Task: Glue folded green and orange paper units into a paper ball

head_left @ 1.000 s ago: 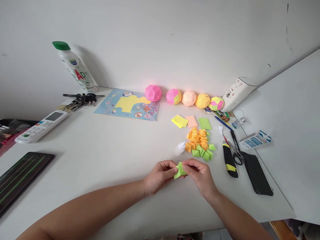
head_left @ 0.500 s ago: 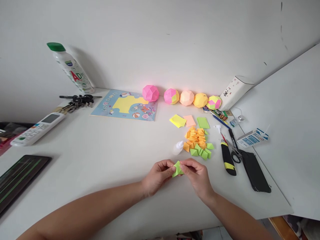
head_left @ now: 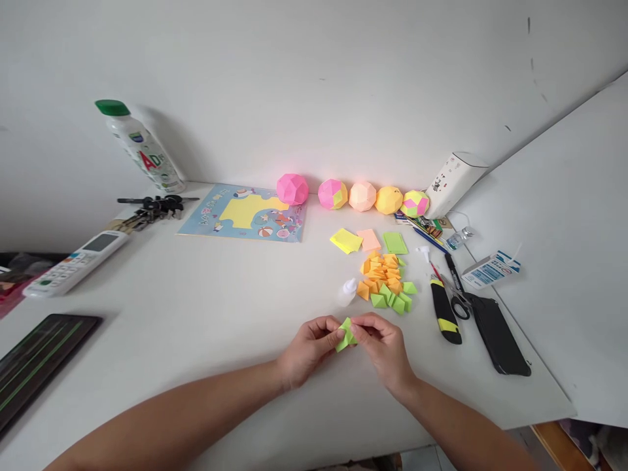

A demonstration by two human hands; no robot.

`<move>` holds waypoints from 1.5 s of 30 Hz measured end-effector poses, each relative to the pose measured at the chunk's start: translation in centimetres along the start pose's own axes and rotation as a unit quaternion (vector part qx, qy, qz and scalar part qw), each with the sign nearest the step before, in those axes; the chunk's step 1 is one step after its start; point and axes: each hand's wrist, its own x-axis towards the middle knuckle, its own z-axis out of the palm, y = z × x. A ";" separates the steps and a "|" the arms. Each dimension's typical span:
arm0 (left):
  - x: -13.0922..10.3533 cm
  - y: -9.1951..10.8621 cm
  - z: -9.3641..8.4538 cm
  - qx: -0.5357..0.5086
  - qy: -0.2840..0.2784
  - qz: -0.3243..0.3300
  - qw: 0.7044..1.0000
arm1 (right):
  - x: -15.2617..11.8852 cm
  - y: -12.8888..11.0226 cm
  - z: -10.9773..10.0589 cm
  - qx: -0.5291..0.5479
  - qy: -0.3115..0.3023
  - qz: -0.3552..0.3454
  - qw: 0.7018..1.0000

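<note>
A small folded green paper [head_left: 346,335] is pinched between both hands near the table's front. My left hand [head_left: 313,347] grips its left side with thumb and fingers. On the right side, my right hand [head_left: 385,347] has its thumb and fingertips closed on the same paper. Just behind the hands stands a small white bottle [head_left: 348,292]. Folded orange pieces [head_left: 380,269] and folded green pieces [head_left: 391,298] lie in a pile behind and right. Beyond them are yellow [head_left: 346,241], pink [head_left: 369,240] and green [head_left: 395,243] paper stacks.
Several paper balls [head_left: 362,196] line the wall beside a blue picture board [head_left: 206,216]. A tall bottle [head_left: 142,150], keys [head_left: 159,206], a remote [head_left: 76,261] and a tablet [head_left: 42,360] are left. A cutter [head_left: 445,311], scissors [head_left: 460,306] and black phone [head_left: 496,333] lie right.
The camera view has shifted slightly. Both hands stay on the green paper, with hardly any visible change in their hold.
</note>
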 end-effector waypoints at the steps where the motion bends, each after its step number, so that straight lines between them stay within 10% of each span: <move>1: 0.0 -0.1 -0.1 -0.002 -0.001 0.002 1.000 | 0.0 0.0 0.0 0.000 0.000 0.001 1.000; 31: 0.1 0.1 -0.5 0.161 -0.045 0.035 0.985 | -0.1 0.3 -0.1 0.032 -0.085 0.086 0.992; 45: 0.3 0.4 -0.6 0.069 -0.021 -0.007 0.997 | 0.6 0.1 -0.9 -0.041 -0.071 -0.019 0.996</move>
